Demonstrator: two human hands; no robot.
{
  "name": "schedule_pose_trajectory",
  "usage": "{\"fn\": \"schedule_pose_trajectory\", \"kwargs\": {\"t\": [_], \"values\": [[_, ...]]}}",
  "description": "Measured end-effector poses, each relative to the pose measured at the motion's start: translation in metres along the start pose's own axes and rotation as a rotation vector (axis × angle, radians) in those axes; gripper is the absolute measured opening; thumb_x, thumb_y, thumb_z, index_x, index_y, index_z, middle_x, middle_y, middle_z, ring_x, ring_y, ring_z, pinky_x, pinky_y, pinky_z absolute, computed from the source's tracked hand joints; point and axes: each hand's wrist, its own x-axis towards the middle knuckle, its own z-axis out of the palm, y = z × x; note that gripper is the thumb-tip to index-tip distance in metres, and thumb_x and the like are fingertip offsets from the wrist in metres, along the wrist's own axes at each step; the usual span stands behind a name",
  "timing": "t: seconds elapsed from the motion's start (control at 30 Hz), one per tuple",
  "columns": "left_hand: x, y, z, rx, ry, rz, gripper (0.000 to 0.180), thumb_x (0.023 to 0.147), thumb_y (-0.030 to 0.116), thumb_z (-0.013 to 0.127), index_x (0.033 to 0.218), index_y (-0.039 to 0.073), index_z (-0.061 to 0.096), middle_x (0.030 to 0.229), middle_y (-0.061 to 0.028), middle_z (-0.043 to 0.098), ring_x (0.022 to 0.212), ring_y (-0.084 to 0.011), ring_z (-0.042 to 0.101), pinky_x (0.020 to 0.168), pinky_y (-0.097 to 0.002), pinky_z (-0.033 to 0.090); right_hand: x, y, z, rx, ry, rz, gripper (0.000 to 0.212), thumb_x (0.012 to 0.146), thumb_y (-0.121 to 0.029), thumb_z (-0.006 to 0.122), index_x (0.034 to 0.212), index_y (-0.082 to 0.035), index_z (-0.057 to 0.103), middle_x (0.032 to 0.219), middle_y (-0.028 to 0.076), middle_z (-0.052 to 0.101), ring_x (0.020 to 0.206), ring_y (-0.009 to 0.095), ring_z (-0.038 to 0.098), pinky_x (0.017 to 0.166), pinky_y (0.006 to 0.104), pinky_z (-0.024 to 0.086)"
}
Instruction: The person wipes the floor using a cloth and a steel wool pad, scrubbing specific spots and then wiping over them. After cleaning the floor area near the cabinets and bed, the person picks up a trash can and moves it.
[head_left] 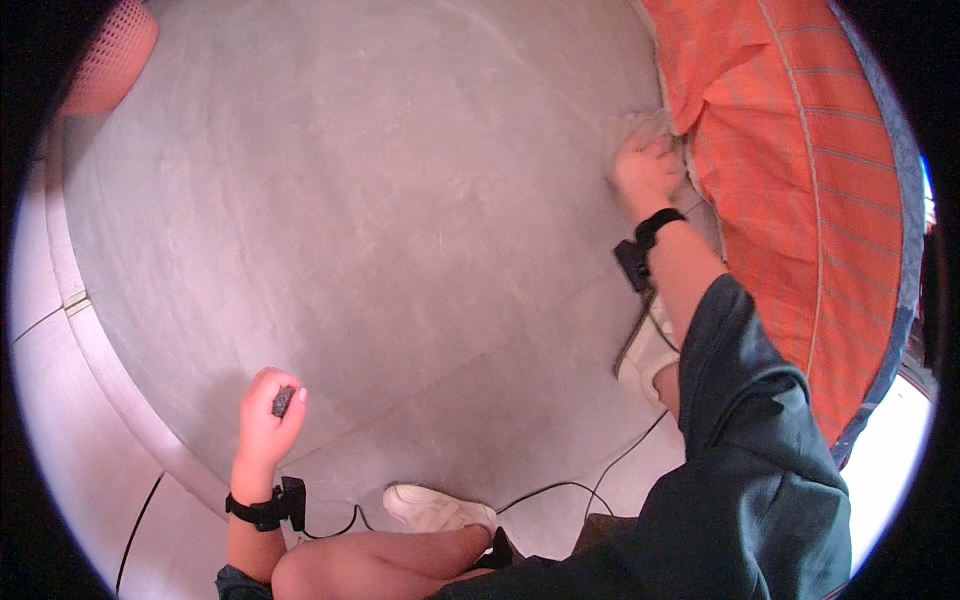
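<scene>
My left hand (268,412) is closed at the lower left, above the grey floor (380,230). A small, rough dark grey lump (283,402) shows between its thumb and curled fingers; most of it is hidden. At the upper right, my right hand (648,175) reaches down to the floor beside an orange striped cloth cover (770,190). Its fingers are bent and blurred by motion. They press on a greyish, crumpled-looking thing (645,124), too smeared to name. Black straps with small boxes sit on both wrists.
An orange perforated basket-like object (115,60) stands at the far left. The orange cover bulges along the right side, with blue-grey fabric at its outer edge. My white shoes (440,508) rest on the floor. A thin black cable (560,485) runs between them. A pale raised strip (110,370) curves along the left.
</scene>
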Motion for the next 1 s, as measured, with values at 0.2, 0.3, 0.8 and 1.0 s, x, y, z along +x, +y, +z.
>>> {"fn": "schedule_pose_trajectory", "kwargs": {"t": [0.2,0.3,0.8,1.0], "values": [[0.021,0.024,0.003,-0.065,0.087,0.100,0.008,0.077,0.003,0.062,0.080,0.003,0.054,0.075,-0.0094,0.056,0.069,-0.0221,0.054,0.064,-0.0311,0.044,-0.132,-0.066,-0.034,0.084,-0.087,-0.026,0.064,0.091,-0.048,0.030,0.144,-0.013,0.018,0.151,0.012,0.012,0.135,0.040,0.010,0.100,0.0656,0.021],[0.020,0.043,0.007,-0.208,0.160,0.050,0.008,0.079,0.005,0.062,0.083,0.002,0.055,0.077,-0.0091,0.057,0.069,-0.0192,0.055,0.064,-0.0295,0.044,-0.198,-0.080,-0.040,0.105,-0.126,-0.081,0.063,0.092,-0.046,0.031,0.144,-0.014,0.017,0.151,0.012,0.010,0.136,0.040,0.007,0.100,0.0657,0.019],[0.010,0.053,0.068,-0.596,0.301,-0.014,0.029,0.099,0.031,0.033,0.097,0.006,0.048,0.093,-0.0036,0.048,0.085,-0.0120,0.046,0.080,-0.0272,0.039,-0.331,-0.007,-0.094,1.051,-1.062,-0.860,0.059,0.091,-0.030,0.055,0.138,-0.002,0.031,0.137,0.017,0.036,0.124,0.028,0.038,0.103,0.0386,0.033],[0.075,0.090,0.093,-0.559,0.016,0.198,0.044,0.098,0.042,0.027,0.115,0.005,0.044,0.109,-0.0105,0.046,0.106,-0.0221,0.044,0.095,-0.0345,0.034,-0.319,-0.007,-0.099,1.356,-1.247,-0.314,0.048,0.086,-0.017,0.059,0.124,0.001,0.037,0.094,0.008,0.056,0.076,0.014,0.056,0.063,0.0288,0.049]]}}
